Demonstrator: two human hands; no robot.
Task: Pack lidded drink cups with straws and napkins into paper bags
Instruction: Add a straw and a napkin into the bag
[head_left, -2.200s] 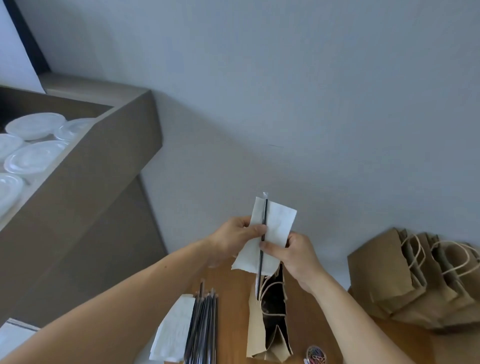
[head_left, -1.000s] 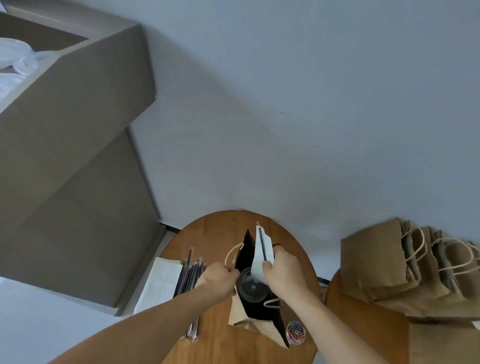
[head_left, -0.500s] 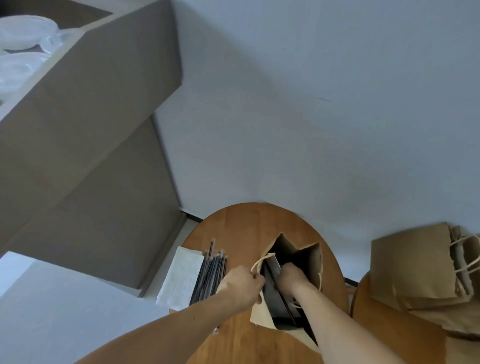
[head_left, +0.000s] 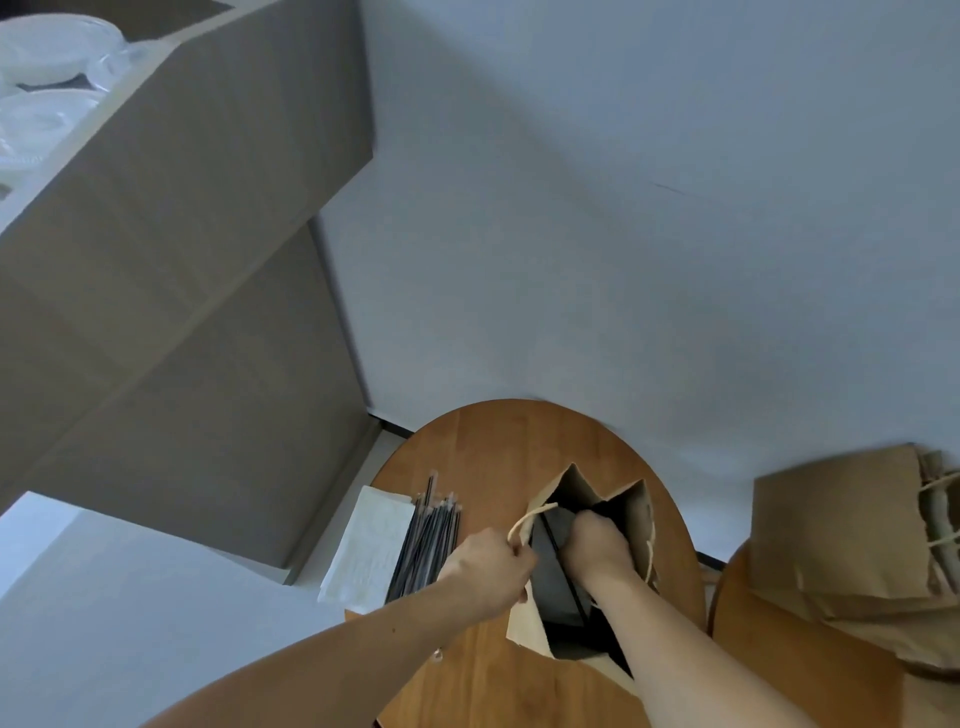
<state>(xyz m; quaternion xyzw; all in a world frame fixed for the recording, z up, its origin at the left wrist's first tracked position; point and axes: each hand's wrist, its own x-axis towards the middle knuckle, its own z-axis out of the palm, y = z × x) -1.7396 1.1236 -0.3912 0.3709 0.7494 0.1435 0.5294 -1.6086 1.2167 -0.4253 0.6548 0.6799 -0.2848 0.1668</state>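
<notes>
1. Paper bag (head_left: 635, 519) is what both hands work on. It stands with its mouth open on a round wooden tabletop (head_left: 493, 447). Left of that tabletop rises a grey cabinet (head_left: 182, 234), by far the biggest thing in view, with blurred white discs (head_left: 52, 62) on its top.
2. The round tabletop meets a pale wall at its far edge. The paper bag is between its middle and its right edge.
3. A second wooden tabletop (head_left: 769, 665) lies just beside the first one's right edge. It carries a stack of flat bags (head_left: 841, 519) with twine handles at the stack's right end.
4. The open paper bag leans a little, its dark inside facing the camera and one pale twine handle looping over its left rim.
5. The left hand (head_left: 485, 571) is at the bag's left rim. Its fingers (head_left: 519, 564) are curled tight round the rim and handle, holding the mouth apart.
6. The right hand (head_left: 597, 540) is plunged wrist-deep into the bag. Its fingers are hidden inside, so I cannot tell whether they grip anything.
7. A stack of white napkins (head_left: 369, 545) sits at the first tabletop's left edge and hangs partly over it.
8. A bundle of dark wrapped straws (head_left: 426, 540) lies along the napkins' right side, touching them, just left of the left hand.
9. Inside the bag a thin dark straw (head_left: 566, 577) slants across a grey shape that is too shadowed to name.
</notes>
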